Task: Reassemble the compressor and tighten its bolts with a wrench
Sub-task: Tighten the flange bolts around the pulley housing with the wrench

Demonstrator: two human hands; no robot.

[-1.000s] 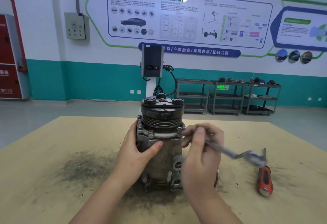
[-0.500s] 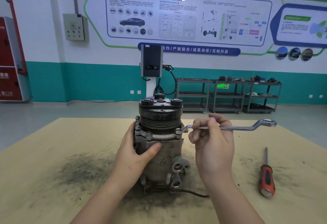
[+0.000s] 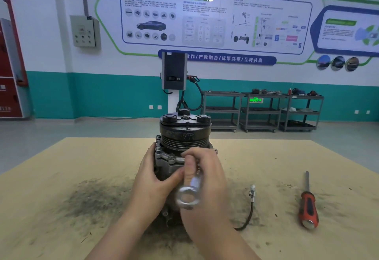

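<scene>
The grimy grey cast-metal compressor with its black grooved pulley on top point(image 3: 180, 149) stands upright on the tan board tabletop point(image 3: 82, 167), amid a dark smear of grit; I judge it heavy, rigid and likely greasy, so it wants bracing low on the body, not on the pulley; my left hand point(image 3: 151, 179) wraps its left flank, thumb across the front; my right hand point(image 3: 205, 179) is clenched round the shiny steel ring wrench point(image 3: 187, 195), whose free ring end points toward me, blurred; whether the far end sits on a flange bolt I cannot tell; right of the compressor lie its black connector cable point(image 3: 249, 210), near, and a red-handled screwdriver point(image 3: 307, 208), well apart, so the wrench has swing room there.
</scene>
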